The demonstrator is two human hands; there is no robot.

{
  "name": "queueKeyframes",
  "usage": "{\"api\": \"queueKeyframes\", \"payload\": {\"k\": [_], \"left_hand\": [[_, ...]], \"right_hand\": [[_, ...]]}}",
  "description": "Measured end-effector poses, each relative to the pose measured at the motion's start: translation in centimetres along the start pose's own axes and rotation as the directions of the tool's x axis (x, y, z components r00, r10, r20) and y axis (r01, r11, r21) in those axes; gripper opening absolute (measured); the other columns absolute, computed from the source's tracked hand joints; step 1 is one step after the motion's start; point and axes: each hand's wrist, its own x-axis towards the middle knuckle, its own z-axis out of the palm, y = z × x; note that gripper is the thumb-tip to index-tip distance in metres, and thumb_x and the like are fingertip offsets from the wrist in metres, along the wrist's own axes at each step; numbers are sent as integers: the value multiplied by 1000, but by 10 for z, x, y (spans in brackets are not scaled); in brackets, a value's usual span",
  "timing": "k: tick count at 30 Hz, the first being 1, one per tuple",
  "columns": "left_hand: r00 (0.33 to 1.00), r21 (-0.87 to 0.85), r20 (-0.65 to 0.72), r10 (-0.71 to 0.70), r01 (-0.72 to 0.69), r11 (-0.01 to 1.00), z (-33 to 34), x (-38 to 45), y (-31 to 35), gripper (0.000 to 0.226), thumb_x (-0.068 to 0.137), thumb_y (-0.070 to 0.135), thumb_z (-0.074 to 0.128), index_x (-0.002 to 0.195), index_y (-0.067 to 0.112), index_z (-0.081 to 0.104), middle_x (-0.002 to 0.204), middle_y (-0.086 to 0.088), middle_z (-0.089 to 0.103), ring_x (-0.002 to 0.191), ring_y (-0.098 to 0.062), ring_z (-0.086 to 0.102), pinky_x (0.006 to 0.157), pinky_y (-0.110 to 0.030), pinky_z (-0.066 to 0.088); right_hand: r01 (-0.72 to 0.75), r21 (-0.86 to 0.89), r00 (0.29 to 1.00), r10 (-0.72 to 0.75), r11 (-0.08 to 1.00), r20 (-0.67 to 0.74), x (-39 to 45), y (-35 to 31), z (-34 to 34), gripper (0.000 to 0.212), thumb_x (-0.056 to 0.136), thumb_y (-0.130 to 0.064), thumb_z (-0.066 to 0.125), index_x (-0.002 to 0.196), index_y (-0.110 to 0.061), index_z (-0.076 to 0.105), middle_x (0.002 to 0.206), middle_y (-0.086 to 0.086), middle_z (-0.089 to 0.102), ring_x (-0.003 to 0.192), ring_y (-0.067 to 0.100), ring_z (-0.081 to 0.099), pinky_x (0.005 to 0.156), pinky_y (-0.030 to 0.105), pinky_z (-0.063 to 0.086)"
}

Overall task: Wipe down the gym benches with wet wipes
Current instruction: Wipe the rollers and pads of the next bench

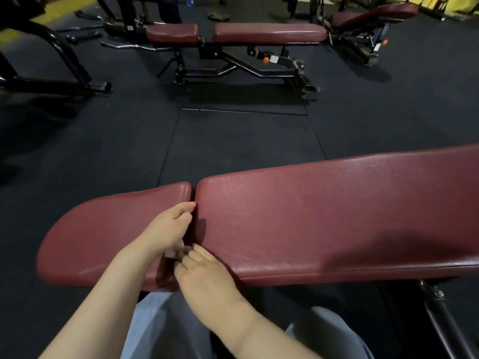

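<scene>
A maroon padded bench stands right in front of me, with a short seat pad point(103, 237) on the left and a long back pad point(324, 218) on the right. Both hands meet at the gap between the pads. My left hand point(168, 229) lies along the gap with its fingers curled down into it. A small white wet wipe point(176, 251) shows under its thumb side. My right hand point(204, 270) reaches in from below, and its curled fingertips pinch the same wipe. Most of the wipe is hidden by the hands.
A second maroon bench point(269, 33) stands across the black rubber floor point(233, 141), and a third point(375, 14) is at the far right. A black machine frame point(59, 60) is at the left. Bars and a weight plate point(218, 15) lie on the floor behind.
</scene>
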Motion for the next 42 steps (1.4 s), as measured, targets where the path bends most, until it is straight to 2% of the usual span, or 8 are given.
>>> {"api": "queueKeyframes", "payload": {"k": [3, 7, 13, 15, 18, 23, 33, 42], "left_hand": [[999, 64, 27, 46, -47, 997, -3, 3, -3, 43, 98, 10, 40, 138, 22, 53, 140, 3, 55, 127, -15, 52, 106, -25, 36], [998, 78, 56, 22, -26, 997, -5, 3, -5, 46, 99, 14, 39, 143, 22, 49, 145, 8, 49, 135, -11, 41, 114, -28, 28], [997, 60, 63, 36, -39, 997, -5, 2, -9, 44, 100, 17, 39, 142, 25, 48, 146, 9, 48, 136, -10, 41, 117, -31, 27], [998, 40, 61, 34, -37, 999, -6, 2, -9, 43, 100, 16, 39, 141, 25, 49, 145, 9, 49, 135, -10, 41, 116, -30, 27], [998, 37, 51, 48, -50, 998, -5, 2, -8, 44, 100, 13, 39, 141, 21, 50, 145, 7, 49, 135, -9, 41, 115, -28, 26], [998, 68, 25, 52, -53, 996, -1, 3, -7, 45, 98, 13, 40, 142, 22, 49, 146, 7, 48, 135, -10, 41, 112, -25, 26], [998, 167, 25, 54, -57, 984, 0, 4, -7, 46, 99, 16, 39, 144, 23, 47, 147, 5, 48, 137, -14, 41, 115, -31, 28], [996, 169, 23, 81, -84, 982, 1, 0, -7, 47, 99, 14, 39, 144, 23, 46, 148, 4, 47, 137, -14, 41, 114, -28, 27]], "right_hand": [[133, -65, 991, -134, 989, -16, -14, 29, -16, 39, 81, -17, 40, 105, -20, 70, 96, -5, 69, 92, 15, 64, 101, 27, 42], [-186, -32, 913, 161, 982, -375, -81, 124, -100, 46, 83, -15, 42, 127, -26, 53, 112, -12, 64, 99, 9, 56, 105, 15, 28], [-694, -92, 677, 605, 714, -419, -133, 150, -100, 47, 87, -1, 27, 117, -8, 63, 97, 10, 66, 88, 33, 63, 85, 39, 48], [-533, -33, 799, 490, 846, -348, -97, 99, -56, 41, 86, -8, 31, 106, -22, 64, 86, -4, 62, 80, 22, 61, 71, 29, 47], [-100, -108, 974, 75, 989, -214, -43, 26, -3, 45, 77, -10, 37, 104, -18, 72, 110, 2, 70, 104, 20, 65, 100, 32, 48], [298, -103, 954, -299, 949, 3, -40, 58, -22, 42, 85, -11, 39, 109, -16, 73, 122, 2, 68, 114, 16, 62, 113, 29, 29], [-263, -145, 933, 213, 954, -290, -197, 187, -127, 51, 84, 9, 39, 130, -5, 56, 138, 12, 56, 135, 21, 46, 116, 43, 31], [196, -32, 972, -198, 980, -128, -64, 43, -3, 43, 84, -3, 41, 114, -10, 72, 124, 8, 67, 116, 21, 62, 113, 33, 31]]}}
